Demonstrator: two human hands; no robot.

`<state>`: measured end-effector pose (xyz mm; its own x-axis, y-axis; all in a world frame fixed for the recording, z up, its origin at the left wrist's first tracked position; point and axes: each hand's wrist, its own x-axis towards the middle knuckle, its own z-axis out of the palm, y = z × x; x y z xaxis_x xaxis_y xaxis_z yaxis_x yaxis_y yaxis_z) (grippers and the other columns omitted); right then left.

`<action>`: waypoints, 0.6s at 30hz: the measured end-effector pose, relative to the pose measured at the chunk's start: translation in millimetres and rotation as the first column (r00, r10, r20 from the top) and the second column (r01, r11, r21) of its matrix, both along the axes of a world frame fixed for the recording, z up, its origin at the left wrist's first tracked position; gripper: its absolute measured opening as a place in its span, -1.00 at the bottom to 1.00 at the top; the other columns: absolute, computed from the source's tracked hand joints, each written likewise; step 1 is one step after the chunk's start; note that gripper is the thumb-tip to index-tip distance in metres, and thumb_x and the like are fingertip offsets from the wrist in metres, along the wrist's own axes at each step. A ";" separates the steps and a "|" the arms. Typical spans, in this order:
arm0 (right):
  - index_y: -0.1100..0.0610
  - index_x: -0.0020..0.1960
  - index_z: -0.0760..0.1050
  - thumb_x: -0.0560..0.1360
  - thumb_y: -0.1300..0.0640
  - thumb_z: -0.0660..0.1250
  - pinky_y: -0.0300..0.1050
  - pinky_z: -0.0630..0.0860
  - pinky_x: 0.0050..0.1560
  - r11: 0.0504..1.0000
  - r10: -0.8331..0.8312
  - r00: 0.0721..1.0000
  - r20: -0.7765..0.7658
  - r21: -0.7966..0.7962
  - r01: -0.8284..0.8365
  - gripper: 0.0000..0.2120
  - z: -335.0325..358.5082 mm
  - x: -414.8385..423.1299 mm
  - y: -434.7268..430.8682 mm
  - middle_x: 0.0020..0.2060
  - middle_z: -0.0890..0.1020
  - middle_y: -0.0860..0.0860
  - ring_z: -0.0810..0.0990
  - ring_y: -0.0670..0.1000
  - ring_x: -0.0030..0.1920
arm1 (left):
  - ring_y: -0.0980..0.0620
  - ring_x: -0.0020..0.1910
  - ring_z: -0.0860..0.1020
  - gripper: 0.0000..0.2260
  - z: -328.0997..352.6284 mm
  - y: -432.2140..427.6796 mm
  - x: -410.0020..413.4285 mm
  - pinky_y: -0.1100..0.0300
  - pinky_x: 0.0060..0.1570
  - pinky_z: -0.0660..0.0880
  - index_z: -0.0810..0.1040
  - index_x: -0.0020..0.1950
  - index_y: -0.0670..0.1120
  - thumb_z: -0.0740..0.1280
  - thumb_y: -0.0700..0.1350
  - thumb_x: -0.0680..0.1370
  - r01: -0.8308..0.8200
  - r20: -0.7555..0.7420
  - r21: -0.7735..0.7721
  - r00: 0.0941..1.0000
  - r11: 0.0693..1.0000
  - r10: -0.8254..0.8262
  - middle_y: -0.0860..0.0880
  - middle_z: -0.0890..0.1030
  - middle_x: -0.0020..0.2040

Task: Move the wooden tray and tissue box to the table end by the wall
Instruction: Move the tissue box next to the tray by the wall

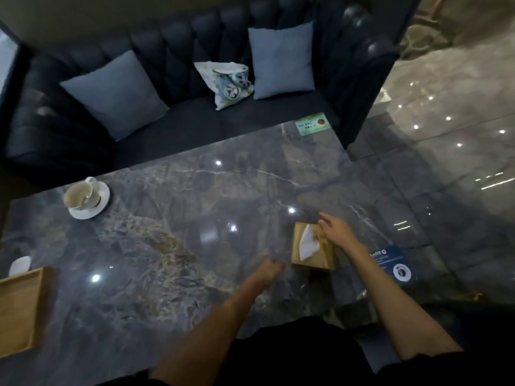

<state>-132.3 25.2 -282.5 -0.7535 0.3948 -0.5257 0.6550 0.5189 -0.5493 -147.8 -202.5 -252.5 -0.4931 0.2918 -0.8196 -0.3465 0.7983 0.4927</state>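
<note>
Tissue box (315, 261) sits near the right end of the table (195, 218), with a white tissue (308, 242) standing out of its top slot. The wooden tray (19, 307) lies well apart at the far left edge.

Right hand (335, 231): fingers straight and spread over the box's right top edge; contact unclear. Left hand (269, 270): just beside the box's left near corner, holding nothing. It is blurred, and I cannot tell whether its fingers are curled or relaxed.

Handling estimate: the box looks light, with stiff wooden walls, and is likely to skid on polished stone. Best hold is probably on opposite side walls, low down and clear of the soft tissue. The tray looks rigid and shallow; its long rims would suit two hands.
</note>
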 end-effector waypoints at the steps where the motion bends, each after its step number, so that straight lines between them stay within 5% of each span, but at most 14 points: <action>1: 0.18 0.39 0.44 0.60 0.11 0.19 -0.02 0.33 0.36 0.999 -0.019 1.000 0.014 -0.027 0.019 -0.61 -2.1 0.9 -4.1 0.36 0.50 0.19 0.45 0.19 0.37 | 0.13 -0.36 0.38 -0.76 -3.2 -0.6 3.5 0.35 -0.46 0.37 0.52 0.17 -0.19 0.15 -0.11 0.63 0.049 0.013 -0.011 0.999 0.999 -0.049 -0.11 0.53 -0.15; 4: 0.07 0.33 0.51 0.56 0.07 0.22 -0.02 0.40 0.30 0.997 -0.067 0.998 0.018 -0.048 0.068 -0.64 -2.0 7.0 -12.1 0.30 0.57 0.11 0.51 0.17 0.31 | 0.10 -0.36 0.39 -0.66 -10.3 3.9 16.2 0.26 -0.42 0.32 0.52 0.25 -0.22 0.16 -0.04 0.61 0.167 0.075 -0.016 0.983 0.986 -0.166 -0.15 0.51 -0.12; 9: -0.10 0.18 0.61 0.50 -0.16 0.26 -0.02 0.48 0.09 0.995 0.040 0.988 0.147 0.090 -0.054 -0.67 7.3 16.8 -29.2 0.11 0.68 0.10 0.62 0.20 0.14 | -0.10 0.00 0.54 -0.65 -14.1 7.7 27.4 0.08 -0.03 0.49 0.49 0.29 -0.22 0.14 -0.04 0.63 -0.003 0.093 0.053 0.996 0.999 -0.002 -0.23 0.57 0.12; 15: 0.16 0.19 0.58 0.57 -0.09 0.19 0.05 0.54 0.12 0.994 0.108 0.949 0.296 -0.036 -0.102 -0.60 0.5 12.7 -58.9 0.15 0.62 0.19 0.60 0.24 0.14 | -0.26 0.27 0.51 -0.62 -39.4 -20.2 26.3 -0.15 0.28 0.45 0.36 0.41 -0.16 0.14 -0.06 0.62 -0.274 -0.010 0.074 0.961 0.959 0.275 -0.24 0.52 0.30; 18: 0.26 0.16 0.57 0.58 -0.07 0.22 -0.07 0.59 -0.37 0.971 0.074 0.961 0.265 -0.239 -0.009 -0.58 -4.7 12.7 -86.1 0.00 0.64 0.17 0.66 0.24 -0.08 | -0.22 0.30 0.49 -0.62 -44.7 -38.0 21.5 -0.11 0.30 0.45 0.37 0.40 -0.20 0.18 -0.16 0.58 -0.396 -0.155 0.090 0.901 0.914 0.406 -0.23 0.51 0.32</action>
<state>-119.5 -60.8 -287.2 -0.5835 0.2081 -0.7850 0.7761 0.4274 -0.4636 -126.3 -240.5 -297.1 -0.7059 0.0829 -0.7035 -0.5403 0.5793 0.6104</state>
